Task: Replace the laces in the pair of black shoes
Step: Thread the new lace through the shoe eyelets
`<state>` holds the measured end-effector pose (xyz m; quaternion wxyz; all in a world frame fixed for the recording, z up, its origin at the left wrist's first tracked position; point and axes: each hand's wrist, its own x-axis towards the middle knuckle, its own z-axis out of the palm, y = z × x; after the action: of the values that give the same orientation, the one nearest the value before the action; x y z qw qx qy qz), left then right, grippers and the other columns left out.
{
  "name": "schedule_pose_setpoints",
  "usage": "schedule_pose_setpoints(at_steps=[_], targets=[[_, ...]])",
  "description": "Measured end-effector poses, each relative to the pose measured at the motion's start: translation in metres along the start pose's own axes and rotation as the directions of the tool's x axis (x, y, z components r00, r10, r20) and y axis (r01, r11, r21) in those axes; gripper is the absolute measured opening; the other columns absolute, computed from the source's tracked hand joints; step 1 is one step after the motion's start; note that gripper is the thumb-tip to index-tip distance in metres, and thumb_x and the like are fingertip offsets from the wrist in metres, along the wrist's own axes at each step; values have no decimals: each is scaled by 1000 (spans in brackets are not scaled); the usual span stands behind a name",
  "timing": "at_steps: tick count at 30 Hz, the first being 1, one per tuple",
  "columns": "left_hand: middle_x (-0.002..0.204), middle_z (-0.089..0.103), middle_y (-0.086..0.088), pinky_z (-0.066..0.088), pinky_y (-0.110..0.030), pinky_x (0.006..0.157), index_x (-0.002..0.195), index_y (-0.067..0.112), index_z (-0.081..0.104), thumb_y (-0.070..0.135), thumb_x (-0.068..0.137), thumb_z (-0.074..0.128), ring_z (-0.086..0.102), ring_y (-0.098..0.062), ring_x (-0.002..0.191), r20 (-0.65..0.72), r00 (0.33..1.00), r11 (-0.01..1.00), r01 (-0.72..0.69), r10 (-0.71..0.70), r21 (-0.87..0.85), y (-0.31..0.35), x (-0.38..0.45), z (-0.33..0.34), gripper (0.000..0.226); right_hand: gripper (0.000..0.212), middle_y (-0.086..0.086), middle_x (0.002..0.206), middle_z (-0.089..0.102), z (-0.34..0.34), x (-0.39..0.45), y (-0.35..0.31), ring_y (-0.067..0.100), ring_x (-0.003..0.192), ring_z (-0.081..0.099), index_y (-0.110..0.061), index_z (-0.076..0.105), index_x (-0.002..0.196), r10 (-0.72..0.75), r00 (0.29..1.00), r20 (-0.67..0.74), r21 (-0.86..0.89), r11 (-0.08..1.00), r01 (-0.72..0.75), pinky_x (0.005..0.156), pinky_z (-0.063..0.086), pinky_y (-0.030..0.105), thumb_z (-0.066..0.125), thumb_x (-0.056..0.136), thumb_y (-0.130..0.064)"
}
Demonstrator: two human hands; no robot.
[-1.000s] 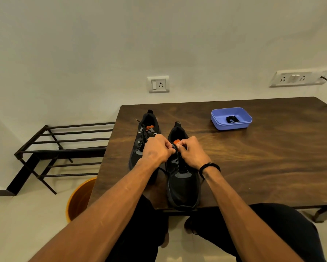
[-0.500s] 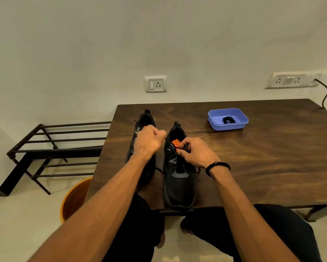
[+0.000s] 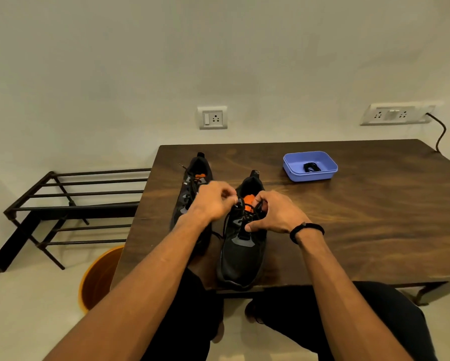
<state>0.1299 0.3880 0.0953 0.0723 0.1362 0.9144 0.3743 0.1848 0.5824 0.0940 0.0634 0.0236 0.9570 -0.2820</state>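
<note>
Two black shoes stand side by side on the tabletop (image 3: 349, 230). Over the nearer shoe (image 3: 242, 256), the left hand (image 3: 213, 201) and right hand (image 3: 276, 212) each pinch its black lace (image 3: 241, 217) with curled fingers. The other shoe (image 3: 192, 183) sits just left.

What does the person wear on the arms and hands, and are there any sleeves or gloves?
Both forearms are bare, with no sleeves in view, and neither the left hand nor the right hand has a glove. The only item worn is a thin black band around the right wrist. No rings can be made out.
</note>
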Motion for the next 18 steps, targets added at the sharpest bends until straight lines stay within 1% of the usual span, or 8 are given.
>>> schedule_pose_setpoints(at_steps=[3, 6, 10, 13, 14, 16, 17, 18], targets=[[103, 77, -3, 57, -35, 96, 114, 19, 75, 24, 94, 74, 71, -15, 97, 79, 996, 985, 14, -28, 170, -5, 5, 9, 20, 62, -7, 102, 58, 2, 1, 1, 13, 92, 55, -28, 62, 107, 3, 1000, -11, 5, 1000, -2, 62, 36, 25, 98, 59, -44], [85, 75, 4, 60, -35, 88, 99, 22, 78, 29, 91, 78, 70, -8, 82, 52, 998, 988, 23, -31, 150, -8, 7, 8, 11, 63, -6, 102, 58, 2, 2, 1, 12, 90, 55, -28, 63, 108, -1, 1000, -6, 10, 1000, 1, 63, 38, 25, 98, 59, -44], [83, 74, 7, 61, -38, 85, 88, 27, 77, 34, 91, 77, 69, -8, 80, 46, 999, 988, -11, 4, 155, -7, 5, 6, 7, 61, -5, 101, 58, 3, 4, 1, 10, 88, 54, -29, 62, 107, -21, 1000, 18, -2, 1000, 21, 63, 38, 25, 98, 59, -43], [89, 72, 13, 60, -37, 82, 85, 31, 73, 35, 97, 67, 70, -14, 86, -192, 979, 982, 100, -68, 161, -4, 6, -1, 13, 60, -6, 102, 59, 2, 4, 2, 12, 89, 55, -29, 62, 106, -8, 1000, 20, 8, 1000, 8, 67, 41, 27, 99, 59, -41], [92, 72, 12, 58, -37, 80, 85, 33, 70, 35, 98, 64, 70, -16, 89, -337, 931, 982, 174, -140, 72, -3, 6, -6, 15, 61, -6, 102, 58, 1, 3, 2, 11, 90, 55, -29, 62, 106, -7, 1000, 23, 6, 1000, 7, 67, 42, 28, 99, 59, -41], [102, 68, 6, 50, -35, 77, 92, 32, 63, 33, 101, 60, 65, -20, 100, -564, 757, 944, 263, -329, -197, -1, 4, -16, 10, 60, -7, 102, 58, 0, 3, 3, 11, 89, 55, -30, 63, 105, -7, 1000, 28, 3, 1000, 7, 68, 42, 28, 99, 59, -41], [109, 65, 1, 46, -37, 79, 99, 28, 62, 32, 102, 59, 61, -23, 108, -621, 683, 923, 276, -384, -267, -3, 3, -19, 6, 59, -7, 102, 58, -1, 3, 3, 10, 89, 54, -30, 63, 105, -7, 999, 32, 3, 1000, 7, 68, 42, 28, 99, 59, -41], [117, 62, -3, 45, -39, 83, 108, 25, 60, 32, 101, 59, 57, -26, 115, -655, 654, 925, 287, -379, -249, -5, 2, -20, 9, 59, -7, 102, 57, 0, 3, 3, 10, 89, 54, -30, 63, 104, -9, 999, 35, 3, 1000, 9, 68, 41, 27, 99, 59, -41]])
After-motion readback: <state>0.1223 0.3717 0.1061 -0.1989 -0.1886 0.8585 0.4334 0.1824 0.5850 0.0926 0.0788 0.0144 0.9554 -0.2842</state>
